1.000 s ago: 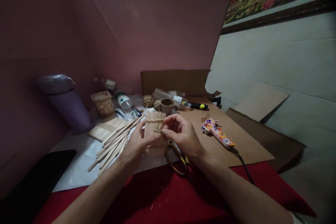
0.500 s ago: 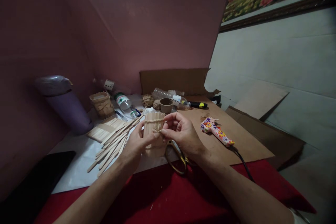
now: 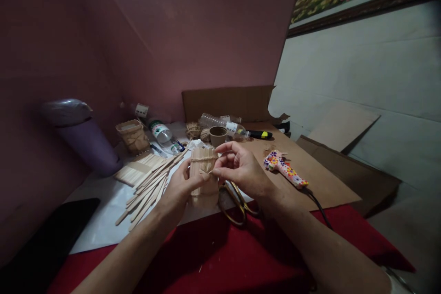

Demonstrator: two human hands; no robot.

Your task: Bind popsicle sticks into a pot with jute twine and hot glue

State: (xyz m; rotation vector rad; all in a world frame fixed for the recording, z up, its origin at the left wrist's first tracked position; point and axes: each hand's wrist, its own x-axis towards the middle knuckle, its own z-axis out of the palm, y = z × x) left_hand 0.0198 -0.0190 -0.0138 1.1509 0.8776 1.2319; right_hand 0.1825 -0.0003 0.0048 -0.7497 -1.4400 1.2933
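A small craft-stick container [image 3: 197,165] stands upright in front of me, with a band of twine round its upper part. On its front is a pale, fan-shaped decoration [image 3: 206,167] that looks like twine loops. My left hand [image 3: 182,181] is wrapped round the container's left side, its thumb across the front. My right hand [image 3: 241,167] pinches at the right edge of the decoration with thumb and index finger; the exact strand is too small to make out. Gold-handled scissors [image 3: 234,211] lie just below my right hand.
Loose craft sticks [image 3: 146,197] and a bundled stack [image 3: 132,172] lie left. Behind are a decorated container [image 3: 132,138], plastic bottles [image 3: 160,131], twine balls [image 3: 193,131], a brown cup [image 3: 218,137] and a box cutter [image 3: 260,134]. A flowered glue gun [image 3: 284,168] with its cord lies right on cardboard [image 3: 324,190].
My right hand has shifted slightly, and more of the scissors shows beneath it. The container stays in my left hand, and the view has moved a little.
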